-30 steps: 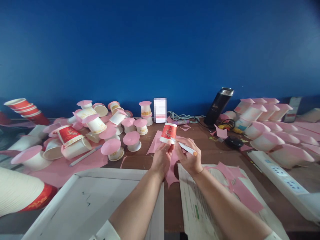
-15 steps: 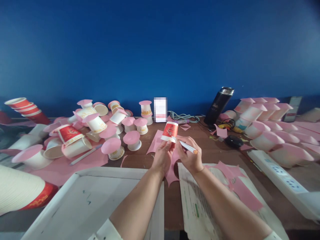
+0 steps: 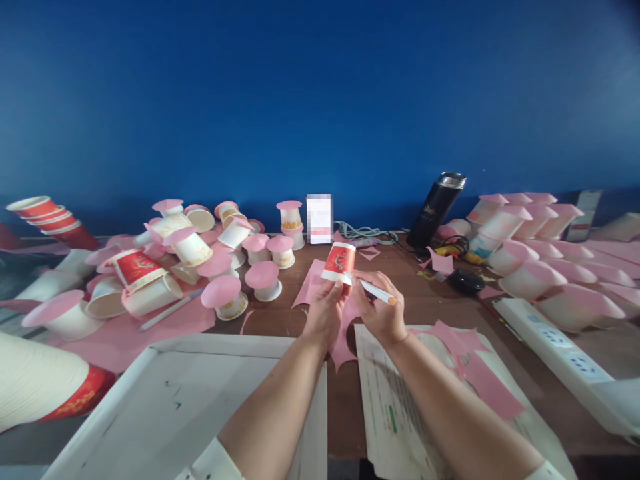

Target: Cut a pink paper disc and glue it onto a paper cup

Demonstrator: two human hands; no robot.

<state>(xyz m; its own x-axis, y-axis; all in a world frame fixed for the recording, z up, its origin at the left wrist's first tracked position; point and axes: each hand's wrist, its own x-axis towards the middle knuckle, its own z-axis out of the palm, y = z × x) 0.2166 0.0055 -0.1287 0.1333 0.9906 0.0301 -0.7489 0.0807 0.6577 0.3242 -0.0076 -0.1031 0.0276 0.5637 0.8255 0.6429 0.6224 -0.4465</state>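
Blue wall behind, brown wooden surface (image 3: 430,313) strewn with pink paper. Left hand (image 3: 324,313) grips a red paper cup (image 3: 339,263) upside down, above the surface; right hand (image 3: 381,312) pinches a white pen (image 3: 376,291), tip at the rim. Marking seems underway; next calls for a steady cup, as thin paper walls flex.

Brown table (image 3: 430,313), pink-capped cups (image 3: 264,281), pink paper (image 3: 125,337), power strip (image 3: 565,357)
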